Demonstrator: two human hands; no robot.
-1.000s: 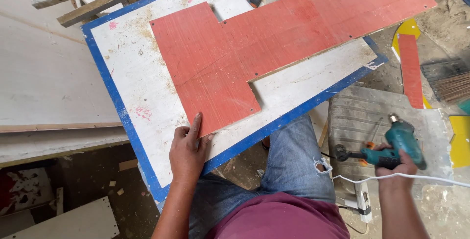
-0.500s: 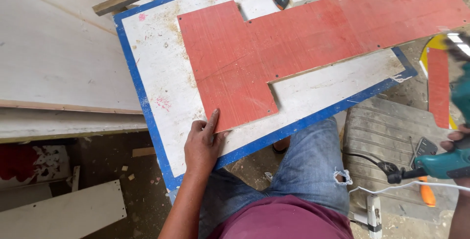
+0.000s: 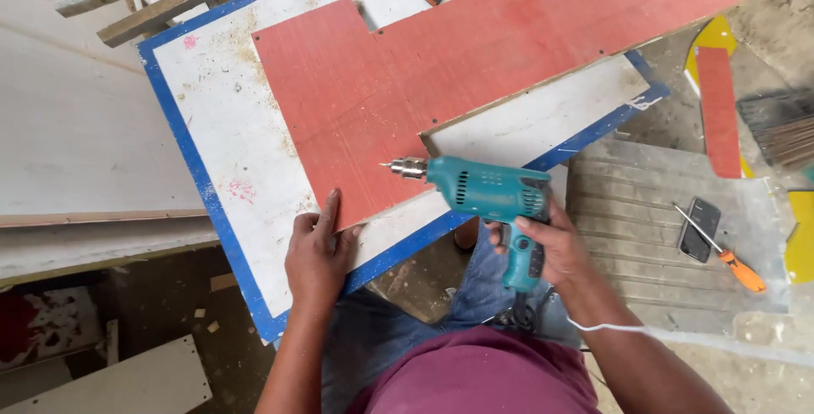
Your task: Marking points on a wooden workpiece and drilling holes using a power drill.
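- Head view is showing the person sitting close, knees under the near edge of the white board with blue border (image 3: 212, 202).
- Left hand (image 3: 318, 249) is lying flat with fingers spread a little, pressing the near corner of the red panel (image 3: 398, 83); it is gripping nothing.
- Right hand (image 3: 543, 244) is closing around the pistol handle of the teal electric drill (image 3: 487, 194), with the chuck pointing left just above the panel's near part.
- I am judging the drill fairly heavy and rigid, best held by the handle as now; its white cord is trailing to the right.
- The panel is looking thin, stiff and smooth, so it may be sliding if not pressed down.
- Its far end is hanging over the board's edge at upper right.
- To the right, an orange screwdriver (image 3: 721, 253) and a dark phone (image 3: 699, 229) are lying on the grey slatted surface, well apart from the hands.
- Far away, wooden strips are lying at the upper left corner.
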